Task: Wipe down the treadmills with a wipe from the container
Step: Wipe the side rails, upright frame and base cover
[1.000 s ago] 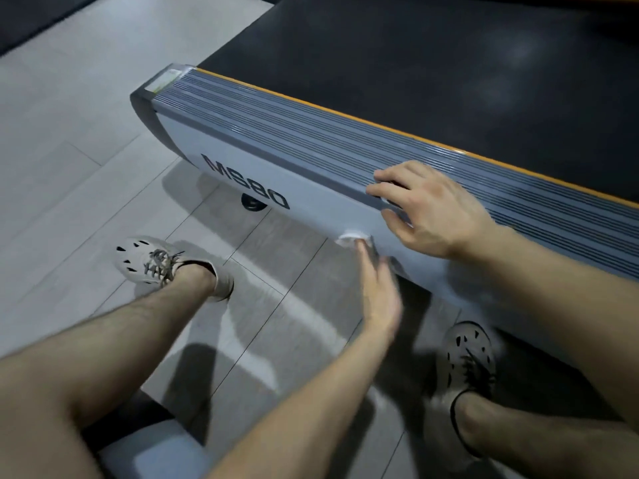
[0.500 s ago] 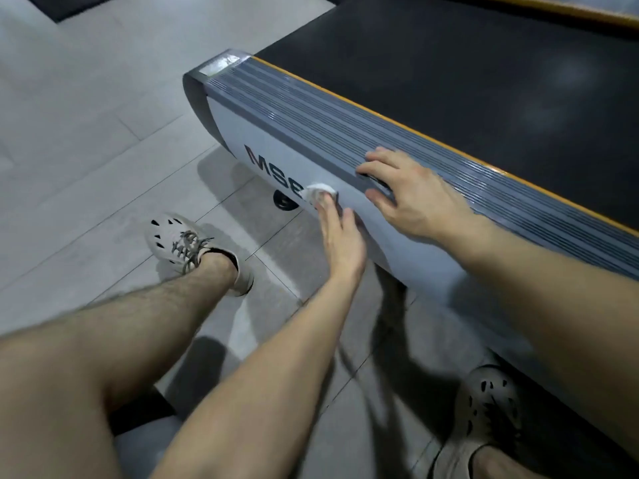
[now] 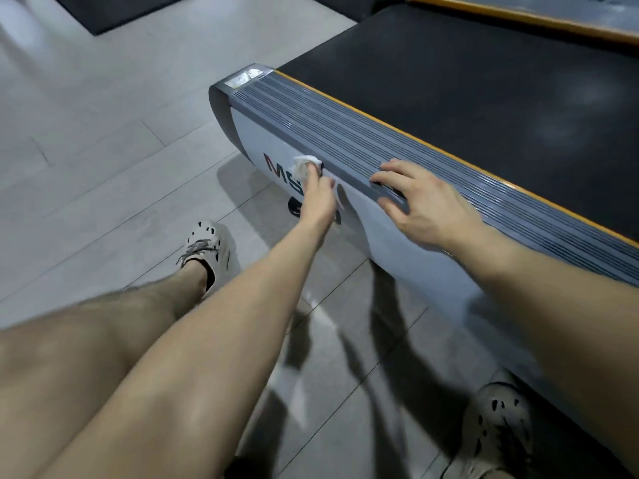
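Small crumpled white wipe (image 3: 304, 164): sitting bunched right under the fingertips of the L hand (image 3: 320, 198), being pressed onto the glossy white side panel (image 3: 375, 231) of the long grey-and-black treadmill (image 3: 221, 103). Reaching out w/ L fingers stretched fairly straight, curling round nothing, tips pushing the wipe flat against the panel. Covering part of the red-and-black lettering (image 3: 275, 167) w/ wipe + hand; first letters showing just left of the fingertips. Round black part (image 3: 295, 207) (wheel or foot, can't tell) peeking out below L fingers, under the panel.

Resting R hand (image 3: 420, 205) just right of L fingers, apart from them. R fingers spread + relaxed, lying loose across the front edge of the grey ribbed foot rail (image 3: 345, 133), thumb hanging down over the panel, gripping nothing. Thin orange trim strip (image 3: 415, 138) running just past R fingertips, wide black belt (image 3: 466, 81) lying beyond it.

Pale grey floor tiles (image 3: 103, 174) spreading left of + below L fingers. Standing in beige perforated clogs w/ dark laces: one clog (image 3: 207, 243) below-left of L hand, the other (image 3: 498, 430) well below R hand, close to the treadmill base. Black floor mat (image 3: 145, 8) lying far past L fingertips, off to the left.
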A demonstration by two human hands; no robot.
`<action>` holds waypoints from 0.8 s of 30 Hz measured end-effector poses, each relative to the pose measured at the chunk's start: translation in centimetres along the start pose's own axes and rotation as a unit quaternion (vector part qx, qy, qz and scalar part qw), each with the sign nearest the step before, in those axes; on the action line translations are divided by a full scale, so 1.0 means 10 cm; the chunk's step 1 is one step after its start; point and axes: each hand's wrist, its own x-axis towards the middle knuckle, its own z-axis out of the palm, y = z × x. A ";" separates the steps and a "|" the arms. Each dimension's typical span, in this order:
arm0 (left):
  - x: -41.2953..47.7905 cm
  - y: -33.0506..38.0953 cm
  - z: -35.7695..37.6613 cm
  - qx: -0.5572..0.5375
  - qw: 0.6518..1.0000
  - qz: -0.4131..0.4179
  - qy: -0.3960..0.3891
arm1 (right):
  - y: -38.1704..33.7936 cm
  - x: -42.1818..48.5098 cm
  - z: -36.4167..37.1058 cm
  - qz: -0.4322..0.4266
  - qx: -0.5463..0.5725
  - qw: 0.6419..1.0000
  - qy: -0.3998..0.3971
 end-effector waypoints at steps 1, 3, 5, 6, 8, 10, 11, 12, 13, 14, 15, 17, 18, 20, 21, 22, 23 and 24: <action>-0.08 -0.01 0.03 -0.013 1.000 0.008 -0.013 | -0.02 -0.02 -0.01 0.000 -0.003 1.000 0.000; -0.32 -0.07 0.13 -0.002 0.998 0.035 -0.050 | -0.08 -0.04 -0.04 0.002 -0.005 1.000 -0.003; -0.45 -0.14 0.21 0.019 0.998 0.043 -0.047 | -0.14 0.11 -0.09 0.012 -0.022 1.000 -0.004; -0.43 -0.18 0.23 0.024 0.999 0.042 -0.023 | -0.18 0.26 -0.10 0.015 -0.037 0.999 -0.003; -0.24 -0.20 0.22 0.011 0.998 0.048 0.040 | -0.24 0.65 -0.05 0.015 -0.028 0.999 -0.013; 0.05 -0.22 0.20 -0.008 0.992 0.065 0.109 | -0.22 1.03 0.08 -0.002 0.000 0.999 -0.035; 0.20 -0.23 0.16 -0.011 0.988 0.069 0.140 | -0.20 1.16 0.16 -0.009 0.015 0.999 -0.045; 0.34 -0.25 0.11 -0.008 0.984 0.070 0.164 | -0.17 1.24 0.25 -0.007 0.023 0.998 -0.050; 0.47 -0.27 0.04 -0.006 0.982 0.068 0.175 | -0.14 1.26 0.33 0.000 0.021 0.999 -0.047; 0.58 -0.29 -0.03 -0.002 0.982 0.064 0.175 | -0.12 1.26 0.39 0.005 0.017 0.999 -0.040; 0.63 -0.33 -0.08 0.003 0.984 0.053 0.167 | -0.11 1.25 0.42 0.005 0.011 0.999 -0.039; 0.55 -0.39 -0.12 0.010 0.991 0.021 0.133 | -0.12 1.22 0.46 0.007 0.009 0.999 -0.050; 0.44 -0.40 -0.09 0.012 0.993 0.009 0.115 | -0.13 1.20 0.47 0.015 0.014 0.998 -0.053; 0.16 -0.37 0.03 0.020 0.997 0.002 0.080 | -0.17 1.19 0.43 0.030 0.022 0.998 -0.054; 0.01 -0.34 0.11 0.022 0.997 0.007 0.067 | -0.19 1.18 0.41 0.030 0.024 0.998 -0.052; -0.15 -0.31 0.19 0.021 0.998 0.012 0.056 | -0.22 1.16 0.39 0.030 0.025 0.998 -0.051; -0.31 -0.28 0.24 0.015 0.999 0.017 0.042 | -0.23 1.14 0.38 0.032 0.021 0.998 -0.050; -0.42 -0.27 0.28 0.010 0.999 0.024 0.024 | -0.25 1.13 0.36 0.035 0.013 0.998 -0.050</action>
